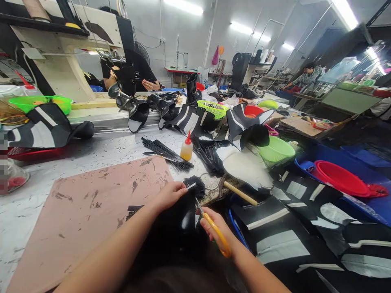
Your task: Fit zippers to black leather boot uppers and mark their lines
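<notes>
My left hand (172,194) pinches the top edge of a glossy black leather boot piece (185,221), where a small white strip shows by the fingertips. In my right hand (216,226) is a pair of scissors (219,236) with yellow-orange handles. Their blades point up and left, close beside the leather's right edge; whether they touch it I cannot tell. Just beyond my left fingertips lies a bunch of short black strips (195,185). A hammer (240,192) with a wooden handle rests at the table edge to the right. The lower part of the boot piece is lost in shadow.
A pinkish sheet (100,211) covers the table at left. Ahead stand a glue bottle (186,149) with a red tip and black strips (165,152). Boot pieces (276,228) fill the right side near a red basin (340,178). A sewing machine (61,53) and a person are across the table.
</notes>
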Demonstrator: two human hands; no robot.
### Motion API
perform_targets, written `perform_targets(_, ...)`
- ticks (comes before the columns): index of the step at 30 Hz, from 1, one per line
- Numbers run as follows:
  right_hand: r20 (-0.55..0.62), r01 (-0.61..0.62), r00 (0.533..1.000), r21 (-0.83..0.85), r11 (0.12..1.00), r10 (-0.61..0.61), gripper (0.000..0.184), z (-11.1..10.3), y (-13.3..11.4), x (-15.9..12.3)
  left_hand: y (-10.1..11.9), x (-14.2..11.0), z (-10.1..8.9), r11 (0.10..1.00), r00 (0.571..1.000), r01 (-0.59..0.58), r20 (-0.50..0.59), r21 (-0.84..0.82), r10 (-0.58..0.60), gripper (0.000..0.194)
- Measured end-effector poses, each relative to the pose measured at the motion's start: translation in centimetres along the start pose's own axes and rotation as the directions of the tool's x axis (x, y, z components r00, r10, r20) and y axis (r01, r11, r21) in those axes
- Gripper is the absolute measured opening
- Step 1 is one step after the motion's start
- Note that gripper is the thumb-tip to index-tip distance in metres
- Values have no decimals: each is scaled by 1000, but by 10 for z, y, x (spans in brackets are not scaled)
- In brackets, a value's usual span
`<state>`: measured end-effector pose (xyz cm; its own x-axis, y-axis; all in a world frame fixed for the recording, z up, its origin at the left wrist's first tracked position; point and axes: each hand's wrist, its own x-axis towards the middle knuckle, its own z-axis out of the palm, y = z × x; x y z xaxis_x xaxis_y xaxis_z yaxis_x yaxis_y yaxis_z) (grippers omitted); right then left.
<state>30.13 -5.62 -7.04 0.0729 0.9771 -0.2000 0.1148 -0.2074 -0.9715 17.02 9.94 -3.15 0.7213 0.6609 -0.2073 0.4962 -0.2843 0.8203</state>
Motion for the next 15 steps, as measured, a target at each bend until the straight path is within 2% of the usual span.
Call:
perform_targets(3, -6, -25, 1000, 31, 999, 25, 55, 0, 2, 2, -7, 6, 1, 1000, 1000, 18, -4, 18, -18, 25)
perform_targets(6, -12, -101, 995, 80, 992, 102, 58, -6, 1, 8, -14, 7, -1, 998, 1000, 14, 13, 53, -14, 26)
perform_targets(10, -32, -178, 983, 129, 976, 183, 61, -24, 1, 23, -12, 5, -3, 989, 995, -63, 84, 130, 52, 23)
perform_targets(12, -41, -206, 977, 95, 974, 211, 61, -33, 2, 30, -7, 5, 0, 976, 988, -119, 117, 182, 99, 19)
perform_targets(15, -33, -245, 969, -49, 968, 244, 55, -41, 5, 36, -1, 8, 10, 955, 980, -152, 166, 255, 112, 15)
